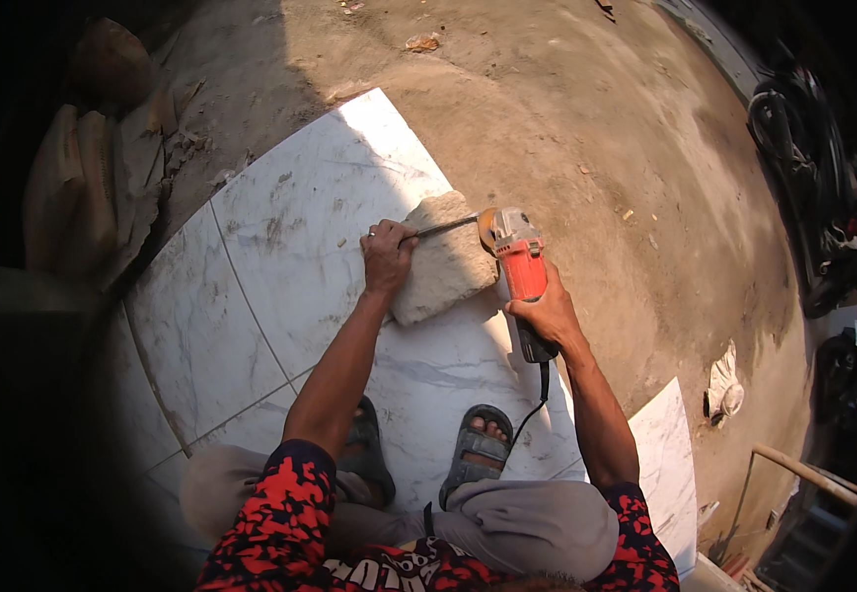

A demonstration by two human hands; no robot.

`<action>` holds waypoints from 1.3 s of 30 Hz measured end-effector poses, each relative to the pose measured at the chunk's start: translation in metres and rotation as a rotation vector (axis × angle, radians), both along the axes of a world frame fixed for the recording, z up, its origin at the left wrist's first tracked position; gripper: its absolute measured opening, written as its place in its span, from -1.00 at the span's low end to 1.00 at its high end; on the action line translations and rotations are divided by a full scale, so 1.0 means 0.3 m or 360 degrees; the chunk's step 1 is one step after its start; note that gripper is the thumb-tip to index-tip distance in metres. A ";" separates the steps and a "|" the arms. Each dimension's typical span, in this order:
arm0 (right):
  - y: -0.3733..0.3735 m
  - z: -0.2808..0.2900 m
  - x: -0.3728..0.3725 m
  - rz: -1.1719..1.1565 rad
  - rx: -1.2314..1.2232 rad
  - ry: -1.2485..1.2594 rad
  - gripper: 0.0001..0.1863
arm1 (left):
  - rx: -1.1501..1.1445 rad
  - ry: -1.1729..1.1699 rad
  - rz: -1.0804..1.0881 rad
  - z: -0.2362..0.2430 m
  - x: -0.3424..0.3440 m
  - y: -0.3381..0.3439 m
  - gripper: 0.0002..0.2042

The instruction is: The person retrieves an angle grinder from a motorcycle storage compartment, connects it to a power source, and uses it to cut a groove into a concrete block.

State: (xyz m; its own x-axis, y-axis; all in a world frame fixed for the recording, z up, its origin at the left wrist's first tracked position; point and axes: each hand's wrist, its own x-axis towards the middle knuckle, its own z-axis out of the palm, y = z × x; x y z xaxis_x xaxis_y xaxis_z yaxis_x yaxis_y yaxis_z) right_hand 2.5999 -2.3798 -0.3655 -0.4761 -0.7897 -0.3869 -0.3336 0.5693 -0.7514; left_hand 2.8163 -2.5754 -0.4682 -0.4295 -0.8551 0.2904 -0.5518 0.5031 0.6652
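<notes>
My left hand [386,252] grips a thin dark metal bar [435,226], which lies across a rough pale stone block [438,282] on white marble-look tiles [280,247]. The bar's far end reaches the disc [487,230] of a red angle grinder [524,271] with a silver head. My right hand [545,306] is closed around the grinder's body, at the block's right side. A black cord runs down from the grinder past my sandaled right foot [478,444].
Bare dirty ground [596,118] surrounds the tiles. Worn sacks [68,187] and rubble lie at left. Coiled black hoses or cables [783,158] line the right edge, near a crumpled pale cloth [724,385] and a wooden pole [803,471].
</notes>
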 end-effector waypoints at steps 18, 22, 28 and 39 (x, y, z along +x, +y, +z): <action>-0.025 -0.003 0.006 -0.0024 0.0014 -0.0041 -0.01 | -0.0048 -0.0056 -0.0036 0.001 -0.009 0.003 -0.86; -0.024 -0.003 0.011 -0.0016 -0.0013 -0.0039 -0.02 | -0.0047 -0.0055 -0.0030 0.001 -0.007 0.000 -0.86; -0.032 0.008 0.012 -0.0023 0.0022 -0.0009 -0.04 | -0.0029 -0.0088 0.0001 0.000 -0.010 0.001 -0.89; -0.047 0.018 0.008 -0.0008 0.0022 0.0018 -0.02 | 0.0001 -0.0090 -0.0004 0.006 -0.009 0.001 -0.88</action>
State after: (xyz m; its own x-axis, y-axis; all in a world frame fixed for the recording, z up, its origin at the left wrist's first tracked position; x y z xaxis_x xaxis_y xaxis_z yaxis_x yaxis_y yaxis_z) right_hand 2.6023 -2.3938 -0.3599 -0.4846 -0.7818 -0.3924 -0.3390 0.5814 -0.7397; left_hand 2.8135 -2.5751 -0.4663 -0.4475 -0.8542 0.2647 -0.5873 0.5040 0.6333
